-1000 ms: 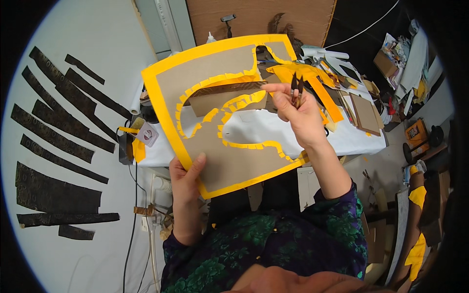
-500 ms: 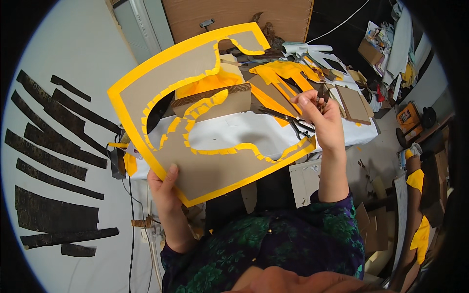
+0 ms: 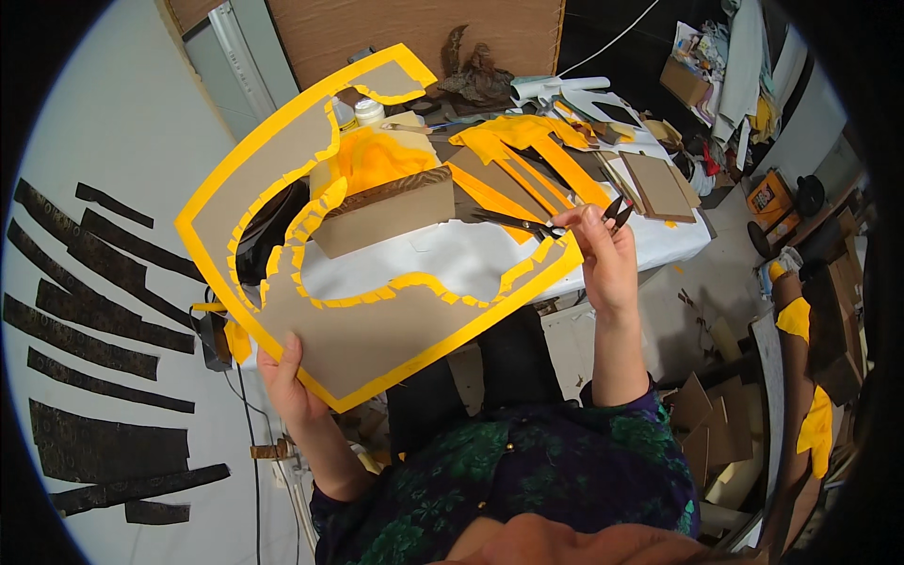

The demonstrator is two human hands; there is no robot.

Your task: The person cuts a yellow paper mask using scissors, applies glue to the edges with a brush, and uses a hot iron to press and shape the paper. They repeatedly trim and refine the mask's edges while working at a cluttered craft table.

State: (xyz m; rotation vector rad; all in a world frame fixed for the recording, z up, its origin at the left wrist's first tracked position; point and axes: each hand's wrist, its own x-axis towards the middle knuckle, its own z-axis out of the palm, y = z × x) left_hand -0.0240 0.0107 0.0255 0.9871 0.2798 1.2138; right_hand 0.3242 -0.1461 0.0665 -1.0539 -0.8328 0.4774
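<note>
The left hand [image 3: 294, 384] is pinching one grey, yellow-edged panel [image 3: 377, 339] by its lower-left edge, holding it tilted before the white-covered counter [image 3: 673, 247]. Beyond it one white-capped jar [image 3: 369, 111] is standing, contents hidden, and one pair of scissors [image 3: 513, 222] is lying; the right hand [image 3: 607, 259], fingers curled, is gripping one pair of dark snips [image 3: 621, 218].

Dark purple, green-flowered shirt [image 3: 584, 457] with small gold-coloured buttons [image 3: 509, 447] down the front, black trousers [image 3: 516, 363].

The grey-beige, yellow-edged cutout panel [image 3: 377, 348] looks like smooth, matt card. The dark, pointed metal snips [image 3: 613, 208] look dull.
</note>
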